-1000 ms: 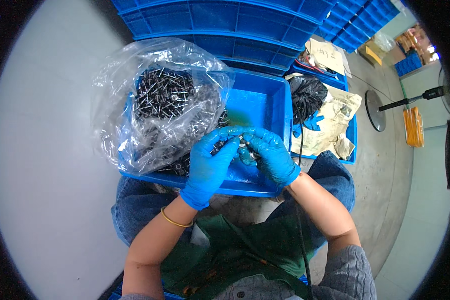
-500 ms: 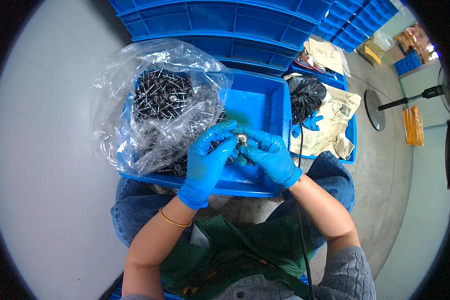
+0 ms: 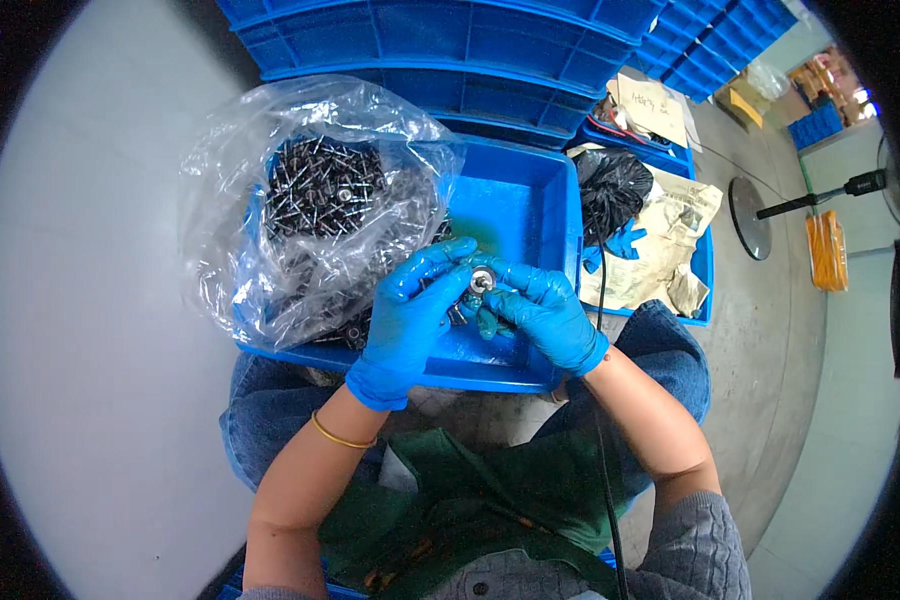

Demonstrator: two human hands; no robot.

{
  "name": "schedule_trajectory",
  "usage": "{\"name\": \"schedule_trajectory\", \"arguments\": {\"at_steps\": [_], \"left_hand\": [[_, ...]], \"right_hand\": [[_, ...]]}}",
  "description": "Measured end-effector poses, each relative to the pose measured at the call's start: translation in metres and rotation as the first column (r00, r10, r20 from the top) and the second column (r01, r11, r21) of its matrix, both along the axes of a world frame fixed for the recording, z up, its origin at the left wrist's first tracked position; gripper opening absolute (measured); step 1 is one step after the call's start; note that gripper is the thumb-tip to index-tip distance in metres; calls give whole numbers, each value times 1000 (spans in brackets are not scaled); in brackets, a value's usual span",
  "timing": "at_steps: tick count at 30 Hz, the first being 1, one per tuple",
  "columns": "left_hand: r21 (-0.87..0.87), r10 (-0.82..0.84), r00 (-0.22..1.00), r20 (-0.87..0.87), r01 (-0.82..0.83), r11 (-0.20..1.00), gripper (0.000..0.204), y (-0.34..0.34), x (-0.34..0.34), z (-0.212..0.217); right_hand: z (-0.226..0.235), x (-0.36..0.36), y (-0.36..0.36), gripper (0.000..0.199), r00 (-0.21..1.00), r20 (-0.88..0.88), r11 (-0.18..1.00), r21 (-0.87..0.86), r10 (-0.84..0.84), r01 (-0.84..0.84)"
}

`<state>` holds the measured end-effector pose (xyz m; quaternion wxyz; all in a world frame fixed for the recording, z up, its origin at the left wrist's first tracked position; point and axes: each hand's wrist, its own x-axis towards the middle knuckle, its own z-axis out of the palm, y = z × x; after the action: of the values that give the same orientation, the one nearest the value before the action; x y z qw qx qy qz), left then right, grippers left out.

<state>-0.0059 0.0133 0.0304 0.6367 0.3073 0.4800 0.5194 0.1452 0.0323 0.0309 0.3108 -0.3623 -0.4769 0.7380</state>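
Both my hands wear wet-looking blue gloves and meet over the near part of a blue tray point(image 3: 525, 210). Between their fingertips is a small round metal part point(image 3: 482, 282), with a pale ring around a dark centre facing up. My right hand point(image 3: 542, 318) grips it with thumb and fingers from the right. The thumb and fingers of my left hand point(image 3: 410, 318) close against its left side. Left of the hands, an open clear plastic bag point(image 3: 230, 220) lies in the tray, full of dark metal pieces with thin shiny stems point(image 3: 320, 190).
Stacked blue crates point(image 3: 420, 40) rise behind the tray. To the right, another blue bin holds a black plastic bag point(image 3: 612, 190), blue gloves and crumpled brown paper point(image 3: 670, 240). A black cable point(image 3: 602, 430) hangs down right of my hands. My knees flank the tray.
The round part has turned so that its ringed face shows more fully upward. My left hand has shifted slightly left and its fingers have moved around the part.
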Motion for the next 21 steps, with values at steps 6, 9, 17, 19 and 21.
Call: {"name": "schedule_trajectory", "arguments": {"at_steps": [6, 9, 17, 19, 21], "left_hand": [[-17, -29, 999, 29, 29, 999, 28, -1, -4, 0], [-10, -13, 997, 77, 13, 1000, 29, -2, -5, 2], [-2, -105, 970, -218, 107, 994, 30, -5, 4, 7], [0, -102, 982, -157, 103, 995, 36, -5, -6, 0], [-161, 15, 981, 193, 17, 987, 34, 0, -14, 2]], "right_hand": [[7, 5, 3, 28, 997, 26, 997, 46, 67, -68], [10, 4, 5, 29, 994, 60, 995, 44, 86, -89], [-1, 0, 4, 31, 994, 104, 995, 87, 35, -44], [-2, 5, 17, 30, 983, 179, 997, 58, 36, -47], [2, 6, 35, 30, 957, 291, 999, 33, -16, 7]]}}
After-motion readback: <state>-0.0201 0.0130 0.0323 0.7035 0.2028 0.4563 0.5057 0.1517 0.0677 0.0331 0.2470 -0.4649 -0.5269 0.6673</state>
